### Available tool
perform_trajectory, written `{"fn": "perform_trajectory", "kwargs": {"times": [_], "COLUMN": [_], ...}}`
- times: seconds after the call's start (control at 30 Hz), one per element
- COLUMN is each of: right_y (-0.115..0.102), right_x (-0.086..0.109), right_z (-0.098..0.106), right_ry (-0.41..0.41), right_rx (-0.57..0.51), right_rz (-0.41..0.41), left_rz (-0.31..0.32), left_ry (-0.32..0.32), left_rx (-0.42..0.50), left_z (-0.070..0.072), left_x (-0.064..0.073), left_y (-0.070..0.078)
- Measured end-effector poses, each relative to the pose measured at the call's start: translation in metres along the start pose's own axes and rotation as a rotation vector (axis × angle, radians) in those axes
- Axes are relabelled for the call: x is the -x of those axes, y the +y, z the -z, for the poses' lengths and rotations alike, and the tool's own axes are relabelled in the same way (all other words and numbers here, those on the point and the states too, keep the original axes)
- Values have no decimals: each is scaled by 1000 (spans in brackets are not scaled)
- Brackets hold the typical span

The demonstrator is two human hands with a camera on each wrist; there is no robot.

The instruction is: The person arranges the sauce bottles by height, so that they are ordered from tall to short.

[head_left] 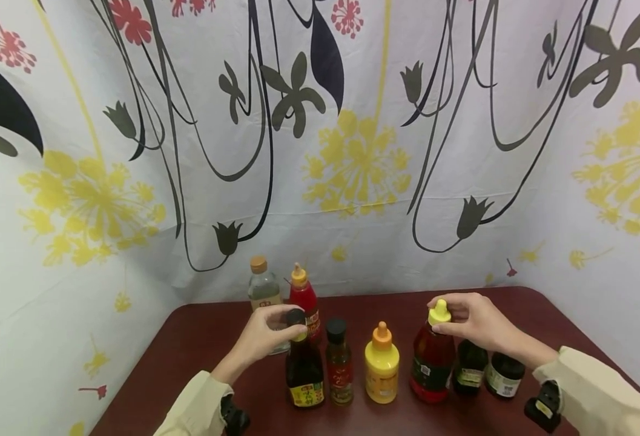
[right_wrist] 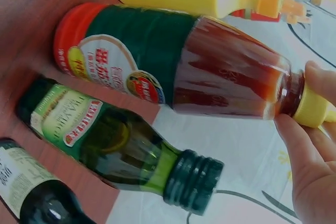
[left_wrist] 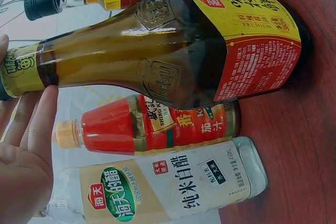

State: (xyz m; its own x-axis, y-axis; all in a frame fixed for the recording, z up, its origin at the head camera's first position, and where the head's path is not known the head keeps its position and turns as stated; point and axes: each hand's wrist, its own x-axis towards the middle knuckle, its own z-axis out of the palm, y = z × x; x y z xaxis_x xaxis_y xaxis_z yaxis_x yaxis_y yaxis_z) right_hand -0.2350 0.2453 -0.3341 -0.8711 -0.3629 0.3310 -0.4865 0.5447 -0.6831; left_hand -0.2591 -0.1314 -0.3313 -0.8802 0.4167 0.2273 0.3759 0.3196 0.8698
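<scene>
My left hand (head_left: 262, 333) holds a dark soy sauce bottle (head_left: 304, 366) at the neck, just under its black cap. The bottle stands upright on the table, its yellow and red label (left_wrist: 262, 51) facing the left wrist camera. With thumb and fingers, my right hand (head_left: 483, 320) grips the yellow cap and neck of a red sauce bottle (head_left: 433, 351) with a green label. Between the two held bottles stand a slim black-capped bottle (head_left: 339, 369) and a yellow squeeze bottle (head_left: 382, 369) with an orange cap.
Behind the soy sauce are a clear white vinegar bottle (left_wrist: 173, 182) and a red ketchup bottle (left_wrist: 110, 127). Right of the red sauce stand a green olive-oil-like bottle (right_wrist: 126, 140) and a dark labelled bottle (right_wrist: 42, 192). Patterned cloth (head_left: 352, 242) backs the dark red table (head_left: 189, 363).
</scene>
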Motion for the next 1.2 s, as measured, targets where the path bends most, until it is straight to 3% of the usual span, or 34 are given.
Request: {"fn": "perform_trajectory", "kwargs": {"times": [0.23,0.4,0.5,0.8,1.2], "right_y": [-9,-18,-23,-47,-60], "right_x": [-8,-14,-25,-63,-117], "right_z": [9,18,20,26,-7], "right_ry": [35,106,129,131,84], "right_rx": [33,74,111,167,93], "right_rz": [-27,-46,-29,18,29], "left_rz": [-10,-5,19,38,37], "left_ry": [-6,3,21,50,58], "left_rx": [28,48,44,45,59], "left_z": [-3,-8,-7,-6,-7], "left_x": [-1,-9,-10,-7,-7], "left_y": [-3,-25,-33,-34,-37]}}
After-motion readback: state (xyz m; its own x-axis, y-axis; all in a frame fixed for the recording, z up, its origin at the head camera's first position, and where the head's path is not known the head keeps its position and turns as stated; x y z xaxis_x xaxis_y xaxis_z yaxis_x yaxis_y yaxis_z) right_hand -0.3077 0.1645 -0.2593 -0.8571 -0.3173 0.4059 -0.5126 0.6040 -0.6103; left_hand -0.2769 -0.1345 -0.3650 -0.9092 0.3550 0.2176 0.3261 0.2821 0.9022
